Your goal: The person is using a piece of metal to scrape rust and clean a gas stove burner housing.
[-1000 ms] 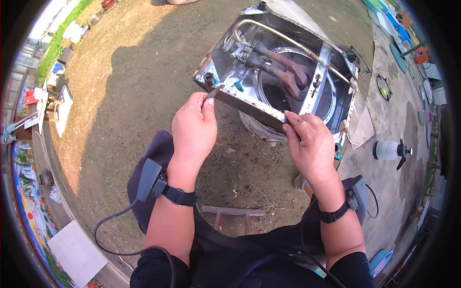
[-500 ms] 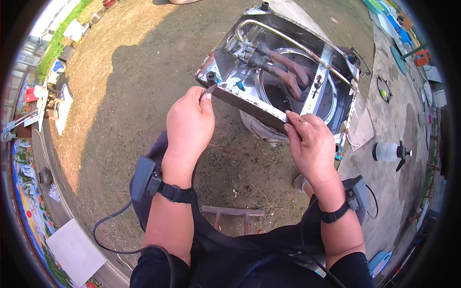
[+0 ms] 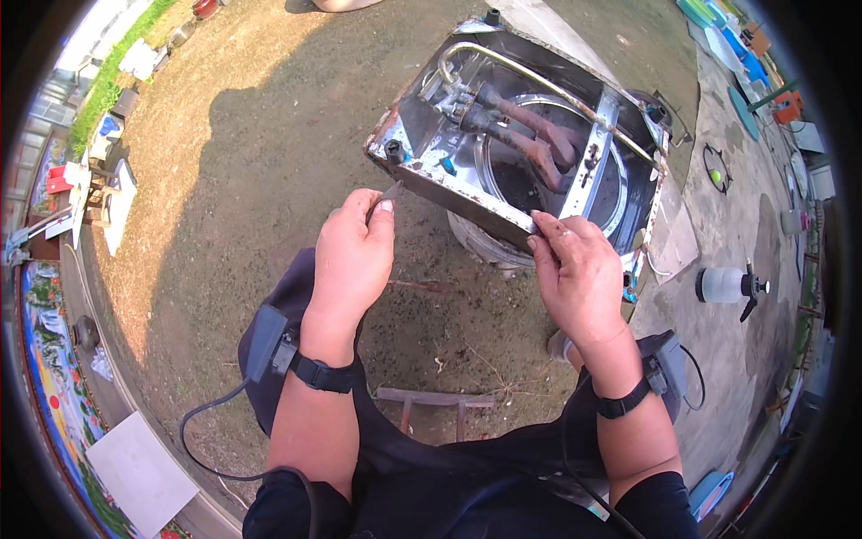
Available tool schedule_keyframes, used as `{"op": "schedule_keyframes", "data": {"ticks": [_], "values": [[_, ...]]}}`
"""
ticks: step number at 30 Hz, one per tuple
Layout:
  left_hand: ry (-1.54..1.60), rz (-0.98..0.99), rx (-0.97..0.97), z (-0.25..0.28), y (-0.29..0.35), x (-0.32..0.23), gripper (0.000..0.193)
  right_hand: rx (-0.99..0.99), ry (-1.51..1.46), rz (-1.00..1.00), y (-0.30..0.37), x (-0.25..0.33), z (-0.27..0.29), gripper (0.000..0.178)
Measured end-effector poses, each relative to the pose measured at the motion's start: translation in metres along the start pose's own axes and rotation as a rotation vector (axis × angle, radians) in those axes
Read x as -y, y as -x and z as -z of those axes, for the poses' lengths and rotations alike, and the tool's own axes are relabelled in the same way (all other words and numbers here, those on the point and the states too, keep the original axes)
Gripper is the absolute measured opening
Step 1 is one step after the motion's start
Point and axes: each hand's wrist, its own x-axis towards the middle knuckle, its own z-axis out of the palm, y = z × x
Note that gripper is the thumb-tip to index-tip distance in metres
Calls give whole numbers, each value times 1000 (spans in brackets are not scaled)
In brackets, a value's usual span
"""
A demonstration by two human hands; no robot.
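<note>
An upturned gas stove (image 3: 467,199) rests on a whitish bucket (image 3: 485,244), its open underside facing up. Inside it are rusty burner tubes (image 3: 523,142), a bent metal gas pipe (image 3: 539,79) and a metal cross strip (image 3: 593,157). Rust and grime mark its rim. My left hand (image 3: 352,247) is closed around a small pointed blade (image 3: 392,190), most of which my fingers hide. The blade's tip sits just off the stove's near left corner, by a black foot (image 3: 395,151). My right hand (image 3: 579,269) pinches the stove's near edge, thumb on the outer side.
A low wooden stool (image 3: 435,396) stands between my knees. On the concrete to the right are a pump spray bottle (image 3: 724,286) and a thin ring (image 3: 717,168) with a green ball. A white board (image 3: 142,472) lies at lower left, with assorted household items farther off.
My left hand has drawn slightly down and toward me, taking the blade away from the stove's corner. My right hand keeps its grip on the edge, nearly unmoved.
</note>
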Motion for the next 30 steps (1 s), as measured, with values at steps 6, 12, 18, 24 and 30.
{"op": "schedule_keyframes", "data": {"ticks": [6, 12, 18, 24, 30], "values": [[-106, -131, -110, 34, 3, -22, 22, 6, -4, -28, -1, 2, 1, 26], [-579, -540, -90, 76, -10, -65, 21, 20, -25, -52, 0, 1, 3, 25], [-1078, -714, 58, 85, -35, -105, 17, 41, -27, -59, 0, 1, 3, 23], [-1337, -804, 191, 79, -41, -128, 12, 43, -28, -57, 1, -1, 1, 23], [-1478, -850, 268, 72, -45, -134, 11, 45, -18, -70, 2, -2, 0, 19]]}}
